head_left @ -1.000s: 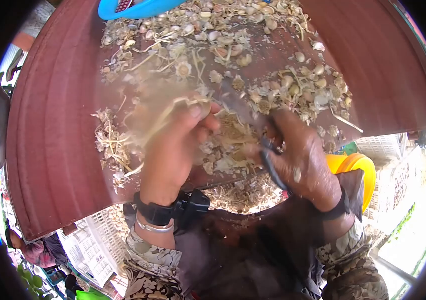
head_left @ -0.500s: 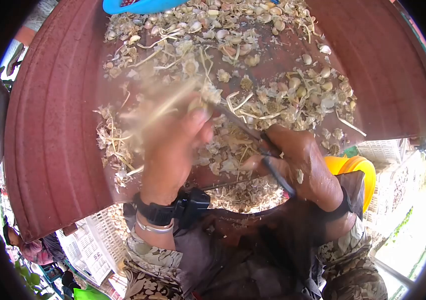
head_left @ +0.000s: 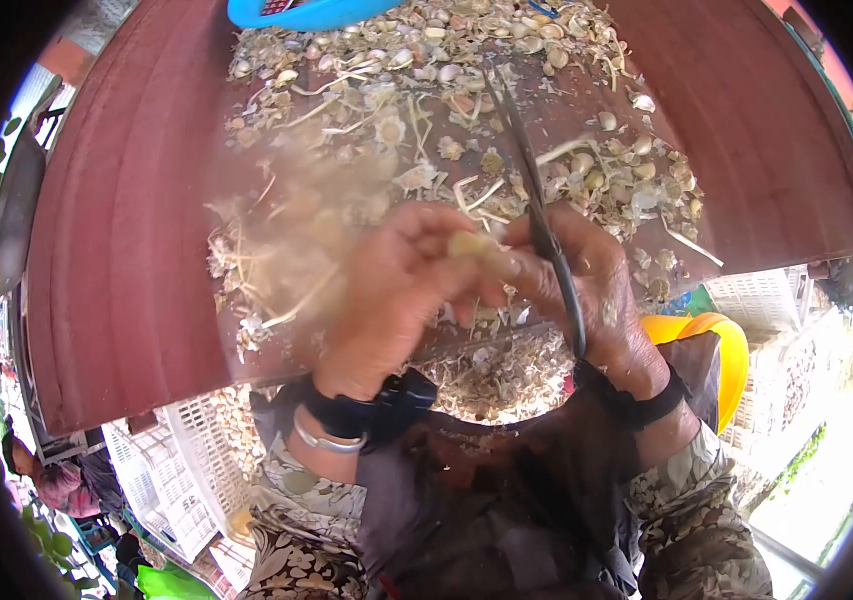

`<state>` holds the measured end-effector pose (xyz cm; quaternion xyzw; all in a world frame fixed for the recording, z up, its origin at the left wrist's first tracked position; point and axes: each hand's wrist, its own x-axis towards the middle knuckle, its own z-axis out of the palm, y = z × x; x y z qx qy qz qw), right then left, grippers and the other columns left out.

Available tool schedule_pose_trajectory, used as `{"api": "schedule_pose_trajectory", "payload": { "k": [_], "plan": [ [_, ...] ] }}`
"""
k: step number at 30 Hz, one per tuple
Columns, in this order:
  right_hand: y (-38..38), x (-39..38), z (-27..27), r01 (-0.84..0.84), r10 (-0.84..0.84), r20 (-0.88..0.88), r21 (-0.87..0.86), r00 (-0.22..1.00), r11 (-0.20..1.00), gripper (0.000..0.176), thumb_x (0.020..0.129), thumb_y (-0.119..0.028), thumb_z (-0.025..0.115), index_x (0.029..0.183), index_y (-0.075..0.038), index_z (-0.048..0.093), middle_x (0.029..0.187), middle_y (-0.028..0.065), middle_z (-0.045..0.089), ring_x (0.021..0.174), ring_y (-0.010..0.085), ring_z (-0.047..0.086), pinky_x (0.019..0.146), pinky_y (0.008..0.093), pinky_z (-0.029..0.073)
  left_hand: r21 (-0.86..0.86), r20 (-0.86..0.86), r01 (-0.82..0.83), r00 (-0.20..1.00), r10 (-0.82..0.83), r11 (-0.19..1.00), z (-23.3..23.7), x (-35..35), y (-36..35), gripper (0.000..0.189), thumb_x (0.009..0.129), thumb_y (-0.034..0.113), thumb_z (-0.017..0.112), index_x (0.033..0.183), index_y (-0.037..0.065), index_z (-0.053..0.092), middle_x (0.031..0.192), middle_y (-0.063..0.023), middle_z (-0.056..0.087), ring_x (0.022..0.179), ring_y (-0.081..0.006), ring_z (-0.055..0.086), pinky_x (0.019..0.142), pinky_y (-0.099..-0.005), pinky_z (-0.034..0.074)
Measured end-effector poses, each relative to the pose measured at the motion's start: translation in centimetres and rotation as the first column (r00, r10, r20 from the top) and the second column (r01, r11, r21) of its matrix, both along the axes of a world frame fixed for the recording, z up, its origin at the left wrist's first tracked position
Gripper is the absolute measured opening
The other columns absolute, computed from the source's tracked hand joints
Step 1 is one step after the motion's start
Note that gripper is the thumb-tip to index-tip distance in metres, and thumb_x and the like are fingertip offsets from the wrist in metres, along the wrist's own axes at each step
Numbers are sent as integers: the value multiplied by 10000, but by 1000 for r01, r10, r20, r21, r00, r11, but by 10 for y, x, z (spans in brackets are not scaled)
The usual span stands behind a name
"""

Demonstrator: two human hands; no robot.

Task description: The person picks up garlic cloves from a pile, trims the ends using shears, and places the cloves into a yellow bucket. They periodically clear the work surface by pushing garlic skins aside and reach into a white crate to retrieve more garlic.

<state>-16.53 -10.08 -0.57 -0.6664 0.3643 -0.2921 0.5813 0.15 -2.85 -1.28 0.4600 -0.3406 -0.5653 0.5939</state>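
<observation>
My left hand [head_left: 396, 285] is closed, its fingertips round a pale, blurred garlic bulb [head_left: 466, 243]. Close against it, my right hand [head_left: 596, 275] meets the bulb with its fingertips while a pair of dark metal scissors [head_left: 529, 175] lies across its palm. The scissor blades point away from me over the table, tips at the scattered garlic. Loose garlic cloves [head_left: 596, 180], papery skins and cut dry stems [head_left: 691, 242] lie around both hands. To the left of my left hand, the skins and stems are smeared by motion.
A reddish-brown ridged table [head_left: 136, 240] carries the garlic, with a blue basin [head_left: 321, 14] at its far edge. Garlic scraps [head_left: 506, 375] fill the space below the near edge. White crates [head_left: 191, 470] stand at left, a yellow bucket [head_left: 731, 370] at right. A person [head_left: 71, 480] is at far left.
The scissors have swung from pointing left at the bulb to pointing away from me. My left hand has moved right and nearer, and both hands now meet at the bulb.
</observation>
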Motion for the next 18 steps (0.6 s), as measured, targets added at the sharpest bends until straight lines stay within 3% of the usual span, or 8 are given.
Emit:
{"api": "schedule_pose_trajectory", "payload": {
  "k": [3, 4, 8, 10, 13, 15, 17, 18],
  "plan": [
    [11, 1, 13, -84, 74, 88, 117, 993, 990, 328, 803, -279, 748, 915, -8, 602, 757, 9, 592, 705, 73, 537, 594, 236, 431, 40, -58, 57, 997, -54, 998, 3, -11, 12, 267, 881, 119, 654, 1051, -8, 493, 847, -105, 640, 676, -150, 640, 531, -203, 432],
    [12, -1, 11, -89, 92, -45, 64, 995, 994, 288, 804, -235, 750, 887, -9, 590, 749, 10, 590, 700, 65, 529, 582, 237, 419, 49, -58, 64, 996, -61, 997, 3, -11, 17, 253, 883, 123, 651, 1039, 0, 493, 826, -100, 633, 669, -148, 633, 532, -206, 431],
    [22, -4, 4, -174, 168, -105, -55, 980, 983, 272, 816, -222, 736, 828, -5, 573, 723, 19, 565, 666, 70, 501, 565, 246, 399, 29, -109, 38, 993, -34, 999, -12, -18, 46, 186, 898, 119, 628, 973, 31, 483, 743, -79, 596, 630, -137, 595, 536, -223, 428],
    [29, -3, -3, -245, 236, -128, -60, 963, 968, 324, 803, -239, 728, 849, 21, 539, 705, 94, 536, 677, 103, 453, 587, 304, 412, 81, -183, 2, 983, 13, 997, -15, -22, 60, 129, 910, 79, 583, 894, 53, 458, 676, -61, 553, 591, -134, 559, 536, -239, 428],
    [40, -2, -2, -358, 359, -30, -174, 933, 917, 364, 799, -266, 735, 862, 34, 540, 710, 156, 516, 681, 124, 435, 604, 342, 417, 105, -59, -83, 994, 90, 991, 6, -23, 93, 95, 904, 47, 558, 888, 50, 464, 720, -94, 591, 590, -131, 562, 532, -241, 432],
    [49, -4, 6, -384, 402, 100, -159, 910, 910, 374, 794, -279, 748, 862, 31, 549, 703, 146, 514, 674, 127, 436, 601, 340, 415, 113, 71, -277, 960, 271, 954, 28, -8, 133, 96, 893, 30, 562, 877, 53, 470, 801, -133, 634, 584, -121, 551, 536, -250, 432],
    [42, -14, 16, -305, 306, -1, -81, 952, 949, 303, 813, -239, 732, 933, 14, 615, 773, 34, 583, 712, 95, 544, 608, 271, 434, 30, 600, -564, 671, 437, 825, 46, 21, 183, 101, 874, 10, 563, 967, 14, 522, 888, -162, 659, 649, -157, 587, 571, -281, 458],
    [36, -20, 14, -235, 239, 23, -111, 971, 966, 293, 826, -244, 717, 930, 11, 616, 768, 25, 580, 706, 92, 540, 606, 265, 433, -143, 951, -528, 162, 265, 837, 46, 43, 211, 134, 867, 5, 562, 1000, 0, 552, 892, -165, 659, 697, -200, 607, 603, -299, 473]
  ]
}}
